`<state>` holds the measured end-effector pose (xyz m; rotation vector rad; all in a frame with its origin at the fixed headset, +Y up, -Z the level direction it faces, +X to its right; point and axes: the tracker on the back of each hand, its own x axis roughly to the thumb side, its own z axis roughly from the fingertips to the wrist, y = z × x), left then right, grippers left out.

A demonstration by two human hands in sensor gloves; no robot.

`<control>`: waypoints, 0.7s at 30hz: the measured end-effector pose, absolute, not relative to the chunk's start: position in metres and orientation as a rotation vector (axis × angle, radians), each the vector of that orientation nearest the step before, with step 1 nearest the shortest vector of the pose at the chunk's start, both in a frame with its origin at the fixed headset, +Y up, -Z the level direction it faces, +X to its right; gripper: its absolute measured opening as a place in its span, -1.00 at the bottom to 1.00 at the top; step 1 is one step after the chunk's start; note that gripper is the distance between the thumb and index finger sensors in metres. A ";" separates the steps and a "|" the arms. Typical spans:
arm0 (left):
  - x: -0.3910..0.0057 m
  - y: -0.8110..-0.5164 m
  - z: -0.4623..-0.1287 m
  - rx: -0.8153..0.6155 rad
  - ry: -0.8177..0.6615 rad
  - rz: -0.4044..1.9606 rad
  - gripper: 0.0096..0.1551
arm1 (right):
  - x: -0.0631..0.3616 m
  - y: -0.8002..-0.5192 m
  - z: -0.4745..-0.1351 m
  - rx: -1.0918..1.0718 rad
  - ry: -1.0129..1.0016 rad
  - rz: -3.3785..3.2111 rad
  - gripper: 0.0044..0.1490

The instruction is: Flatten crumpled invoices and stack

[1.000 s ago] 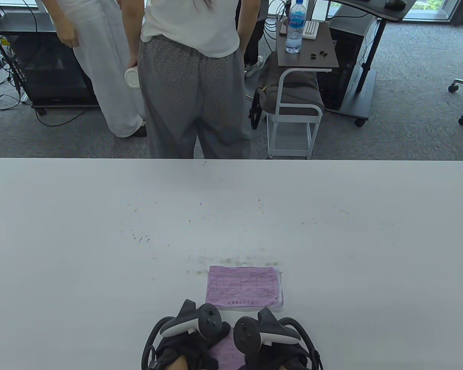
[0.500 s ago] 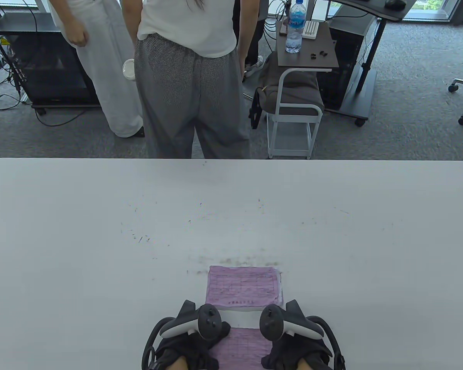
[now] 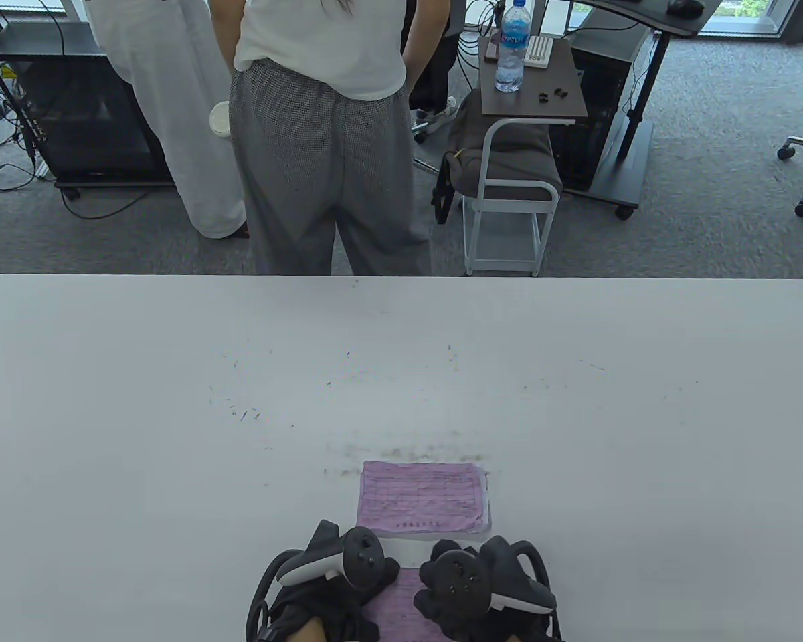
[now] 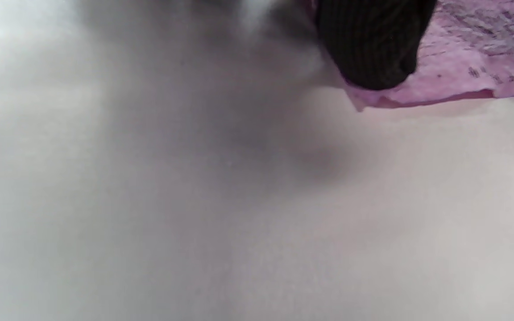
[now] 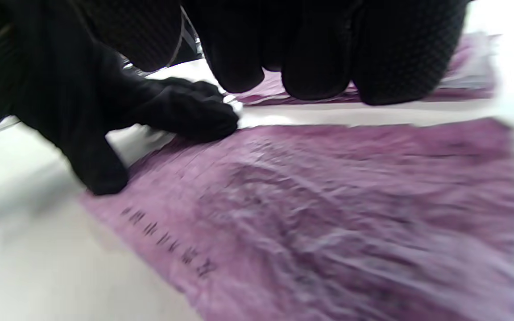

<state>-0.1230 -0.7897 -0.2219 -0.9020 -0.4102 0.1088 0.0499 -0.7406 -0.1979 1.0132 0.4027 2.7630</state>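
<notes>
A wrinkled pink invoice (image 3: 401, 605) lies at the table's near edge, mostly under my hands. In the right wrist view the invoice (image 5: 328, 214) is spread out flat with fine creases. My left hand (image 3: 331, 585) presses its left edge with straight fingers (image 5: 185, 113) and thumb. One left fingertip (image 4: 373, 49) sits on the sheet's corner (image 4: 462, 71). My right hand (image 3: 472, 592) hovers over the sheet's right part, its fingers (image 5: 310, 62) hanging just above the paper and holding nothing. A neat stack of flattened pink invoices (image 3: 423, 498) lies just beyond.
The white table (image 3: 174, 401) carries only faint pen marks. Behind its far edge stand two people (image 3: 321, 134), backs turned. A small side table with a water bottle (image 3: 512, 47) stands further back on the right.
My right hand swept right across the sheet, then came back left and turned, now covering more of it. The left hand stayed put. The people behind shifted slightly.
</notes>
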 end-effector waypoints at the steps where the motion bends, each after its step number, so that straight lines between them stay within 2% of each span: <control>1: -0.123 -0.790 -0.222 -0.902 -0.411 0.109 -0.03 | 0.040 -0.746 -0.196 1.090 0.418 2.786 -0.40; 2: -0.123 -0.790 -0.222 -0.902 -0.411 0.110 -0.02 | 0.036 -0.749 -0.195 1.106 0.451 2.802 -0.36; 4: -0.123 -0.790 -0.222 -0.904 -0.413 0.111 -0.02 | 0.027 -0.763 -0.194 1.115 0.647 2.827 -0.27; 6: -0.123 -0.790 -0.222 -0.904 -0.414 0.111 -0.02 | 0.026 -0.769 -0.194 1.034 0.843 2.872 -0.22; 8: -0.123 -0.790 -0.222 -0.908 -0.415 0.112 -0.02 | 0.026 -0.765 -0.197 1.008 0.810 2.909 -0.23; 21: -0.122 -0.790 -0.221 -0.910 -0.410 0.114 -0.02 | 0.063 -0.757 -0.211 0.383 0.928 3.069 -0.44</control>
